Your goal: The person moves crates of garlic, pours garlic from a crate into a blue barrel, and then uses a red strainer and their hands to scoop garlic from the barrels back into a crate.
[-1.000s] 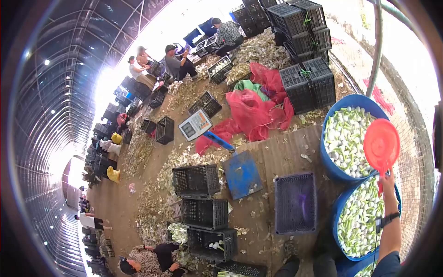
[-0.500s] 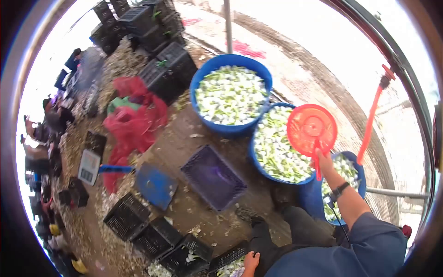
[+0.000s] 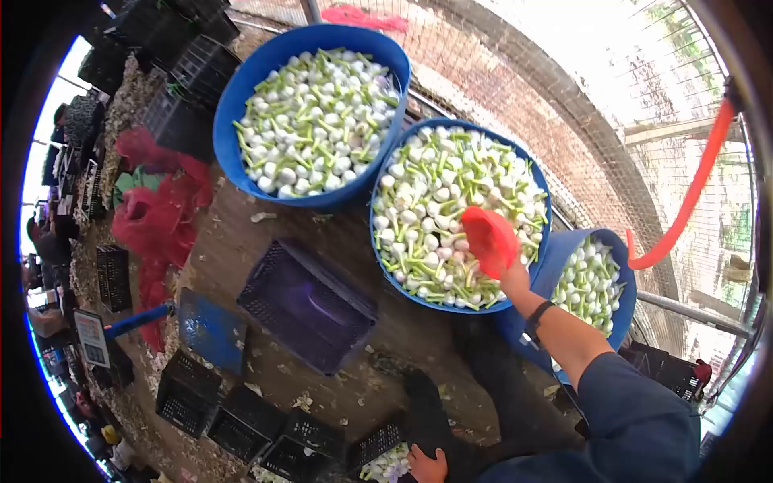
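My right hand (image 3: pixel 515 280) is closed round the handle of a red plastic strainer-like scoop (image 3: pixel 488 240). The scoop is tilted over the middle blue tub (image 3: pixel 439 307), its rim against or just above the contents. White garlic bulbs (image 3: pixel 439 211) with short green stems fill that tub. Low at the bottom edge, my left hand (image 3: pixel 427 465) rests by my leg with its fingers apart and nothing in it. Beside it stands a black crate (image 3: pixel 375 445) with white pieces under it. An open purple-black crate (image 3: pixel 310 302) lies on the floor left of the tub.
Two more blue tubs of garlic stand close by, a large tub (image 3: pixel 228 121) and a smaller tub (image 3: pixel 551 270). A platform scale (image 3: pixel 211 330), black crates (image 3: pixel 241 423) and red netting (image 3: pixel 161 209) lie leftward. An orange-red hose (image 3: pixel 688 205) hangs right. People sit far left.
The red scoop has come down from above the tubs and turned on its side over the garlic in the middle tub. My view has moved nearer the tubs. My left hand's fingers are more spread.
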Action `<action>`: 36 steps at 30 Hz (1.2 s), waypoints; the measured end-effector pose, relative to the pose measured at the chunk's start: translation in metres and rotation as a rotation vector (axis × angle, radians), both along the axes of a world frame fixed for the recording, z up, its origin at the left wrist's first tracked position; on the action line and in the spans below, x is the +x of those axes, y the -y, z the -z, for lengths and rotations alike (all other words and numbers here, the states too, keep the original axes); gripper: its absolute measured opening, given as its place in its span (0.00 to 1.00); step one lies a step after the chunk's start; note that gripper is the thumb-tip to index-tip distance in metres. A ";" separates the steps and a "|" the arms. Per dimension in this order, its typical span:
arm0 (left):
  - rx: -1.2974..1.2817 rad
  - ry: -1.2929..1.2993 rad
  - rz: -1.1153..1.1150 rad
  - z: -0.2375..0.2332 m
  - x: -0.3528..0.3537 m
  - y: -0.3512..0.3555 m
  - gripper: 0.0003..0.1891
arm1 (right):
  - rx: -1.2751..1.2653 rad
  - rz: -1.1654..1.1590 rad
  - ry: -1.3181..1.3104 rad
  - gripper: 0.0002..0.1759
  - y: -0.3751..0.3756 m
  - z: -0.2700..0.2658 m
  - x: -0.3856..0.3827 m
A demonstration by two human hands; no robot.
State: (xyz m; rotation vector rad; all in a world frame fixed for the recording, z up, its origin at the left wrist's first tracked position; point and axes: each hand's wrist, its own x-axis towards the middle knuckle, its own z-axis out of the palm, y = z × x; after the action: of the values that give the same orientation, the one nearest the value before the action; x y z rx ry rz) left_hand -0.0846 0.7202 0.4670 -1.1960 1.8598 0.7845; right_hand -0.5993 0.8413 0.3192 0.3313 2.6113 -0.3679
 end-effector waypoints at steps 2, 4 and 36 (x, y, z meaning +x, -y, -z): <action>-0.019 0.021 -0.015 -0.005 -0.024 0.001 0.41 | -0.036 0.016 0.012 0.46 0.015 0.038 -0.004; -0.037 0.019 -0.027 0.006 -0.026 -0.005 0.41 | -0.407 -0.018 -0.087 0.42 0.036 0.088 -0.007; -0.003 0.096 -0.031 0.013 -0.018 -0.012 0.44 | -1.148 0.692 0.655 0.11 -0.015 0.017 -0.026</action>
State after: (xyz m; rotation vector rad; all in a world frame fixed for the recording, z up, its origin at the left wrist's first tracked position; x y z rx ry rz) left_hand -0.1030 0.7321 0.4536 -1.2452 1.7689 0.7292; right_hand -0.6254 0.8565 0.3019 0.7417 1.2706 -1.5517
